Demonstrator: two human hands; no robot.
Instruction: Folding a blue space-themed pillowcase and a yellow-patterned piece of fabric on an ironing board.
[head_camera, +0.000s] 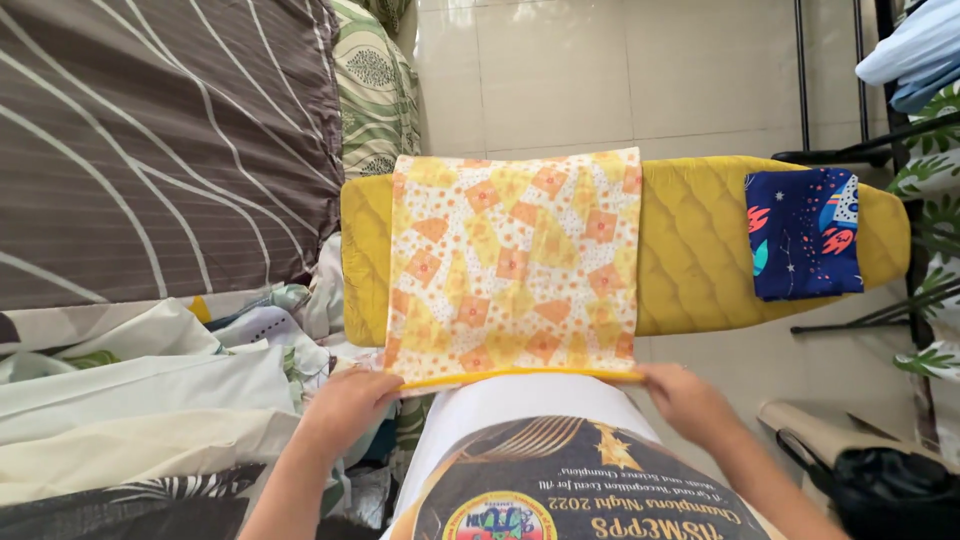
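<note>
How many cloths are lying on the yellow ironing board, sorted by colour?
Yellow-and-orange patterned cloth, its near edge held by the left hand and the right hand: 1
Dark blue folded cloth with colourful prints: 1
Total on the ironing board: 2

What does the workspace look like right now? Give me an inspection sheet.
Surface: yellow quilted ironing board, standing over a pale tiled floor.
Job's things: yellow and orange patterned cloth spread flat across the board, near edge hanging off.
Clutter: folded dark blue printed cloth at the board's right end.
Grippers: left hand and right hand each grip a near corner of the patterned cloth.
Cables: nothing seen.
Surroundings: striped brown bedding and heaped laundry at left; black bag and dark rack at right.
</note>
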